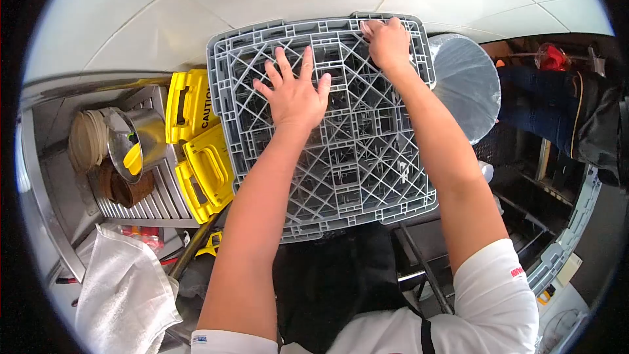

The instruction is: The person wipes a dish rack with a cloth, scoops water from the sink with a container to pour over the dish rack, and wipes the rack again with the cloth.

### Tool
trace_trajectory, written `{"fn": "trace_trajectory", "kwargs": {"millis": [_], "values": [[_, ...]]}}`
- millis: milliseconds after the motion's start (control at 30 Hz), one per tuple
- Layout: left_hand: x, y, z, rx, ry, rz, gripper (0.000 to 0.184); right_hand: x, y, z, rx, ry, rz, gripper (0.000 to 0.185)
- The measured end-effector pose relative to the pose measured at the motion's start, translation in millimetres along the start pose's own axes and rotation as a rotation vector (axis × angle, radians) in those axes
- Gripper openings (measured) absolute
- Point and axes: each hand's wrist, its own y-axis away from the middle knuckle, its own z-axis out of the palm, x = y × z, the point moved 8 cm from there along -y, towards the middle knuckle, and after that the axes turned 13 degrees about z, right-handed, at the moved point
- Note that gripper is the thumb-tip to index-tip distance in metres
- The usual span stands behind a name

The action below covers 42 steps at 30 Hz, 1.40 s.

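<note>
A grey plastic crate (347, 177) with a lattice face lies in front of me, close to the tiled wall. More grey rims show along its edges, as if several layers are stacked, but I cannot tell how many. My left hand (295, 95) rests flat on the lattice, fingers spread and holding nothing. At the crate's far right corner is my right hand (389, 46), its fingers curled in and pressed together near the rim. A small pale bit shows at those fingertips, too little to name.
Yellow caution signs (208, 164) stand left of the crate. Beyond them a metal pot (154, 134) sits on a slatted steel rack (141, 206). A white towel (128, 288) hangs lower left. To the right are a round plastic-wrapped thing (465, 85) and dark cloth (537, 108).
</note>
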Motion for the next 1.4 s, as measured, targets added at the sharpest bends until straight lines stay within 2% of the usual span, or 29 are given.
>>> {"fn": "trace_trajectory", "kwargs": {"millis": [67,133,200,233,267,333,367,400,467,500,600,733,767,800,867,933,967,1000,1133,1167,1300,1333,1400], "values": [[-0.7,0.0,-1.4,0.008,0.029,-0.004,0.068,0.2,0.7,-8.0,0.0,-0.187,0.0,0.021],[-2.3,-0.1,0.2,0.006,0.058,-0.009,0.068,10.6,-3.0,-1.8,-0.203,-0.844,0.303,0.028],[-3.1,1.0,-1.9,0.009,0.08,-0.005,0.068,-21.7,15.9,-21.9,-0.105,-0.68,0.023,0.028],[-3.2,0.9,-2.4,0.011,0.09,-0.003,0.068,-29.1,21.0,-21.7,-0.112,-0.469,0.026,0.031],[-3.9,1.3,-2.6,0.011,0.1,-0.004,0.068,-43.4,30.5,-33.1,-0.06,-0.435,-0.028,0.036],[-5.4,1.9,-2.6,0.043,0.134,0.01,0.068,-65.7,33.0,-25.8,-0.145,-0.553,-0.12,0.037],[-5.6,1.9,-1.7,0.051,0.133,0.01,0.068,-74.9,29.6,-11.1,-0.125,-0.201,-0.143,0.038],[-5.8,1.7,-0.4,0.057,0.131,0.009,0.068,-83.8,29.9,-0.1,-0.066,-0.037,-0.144,0.035],[-7.0,2.0,0.8,0.086,0.148,0.015,0.067,-100.7,22.5,2.0,-0.11,0.083,-0.162,0.032],[-7.8,2.2,1.7,0.087,0.152,0.015,0.067,-98.4,14.1,9.2,-0.187,0.128,-0.072,0.032],[-7.2,2.4,0.5,0.084,0.165,0.017,0.066,-92.0,4.1,15.4,-0.28,0.1,-0.033,0.036],[-8.2,2.5,0.8,0.089,0.163,0.005,0.066,-77.8,12.1,4.1,-0.382,-0.329,0.154,0.049],[-8.7,2.5,1.3,0.086,0.168,-0.003,0.065,-64.6,14.0,13.7,-0.471,-0.649,0.291,0.052],[-10.1,3.5,1.7,0.075,0.163,-0.004,0.065,-65.1,10.3,17.4,-0.558,-0.935,0.265,0.053],[-8.9,2.4,1.0,0.059,0.158,0.003,0.063,-47.9,27.3,-10.1,-0.546,-0.519,0.248,0.045],[-9.4,1.7,2.7,0.057,0.162,-0.001,0.061,-52.4,46.6,-29.0,-0.263,-0.346,-0.166,0.036],[-9.9,1.8,3.3,0.056,0.16,-0.002,0.061,-47.2,66.3,-24.0,-0.166,-0.272,-0.264,0.026],[-10.0,1.7,3.7,0.056,0.157,-0.002,0.06,-43.6,94.4,-29.8,-0.12,-0.034,-0.292,0.022],[-9.9,1.7,1.2,0.049,0.164,-0.01,0.059,-7.1,122.5,-61.4,-0.113,-0.151,-0.374,0.015],[-9.6,1.6,1.2,0.055,0.163,-0.01,0.058,-1.2,121.9,-65.1,-0.178,-0.198,-0.325,0.016],[-9.7,1.7,3.2,0.052,0.155,-0.006,0.057,-38.7,121.2,-69.0,-0.142,-0.203,-0.5,0.019],[-9.2,1.9,3.8,0.059,0.143,0.002,0.057,-49.6,118.9,-52.0,-0.21,-0.114,-0.475,0.02],[-8.4,0.7,6.5,0.061,0.123,-0.01,0.056,-67.3,110.8,-38.8,-0.157,-0.125,-0.391,0.02]]}}
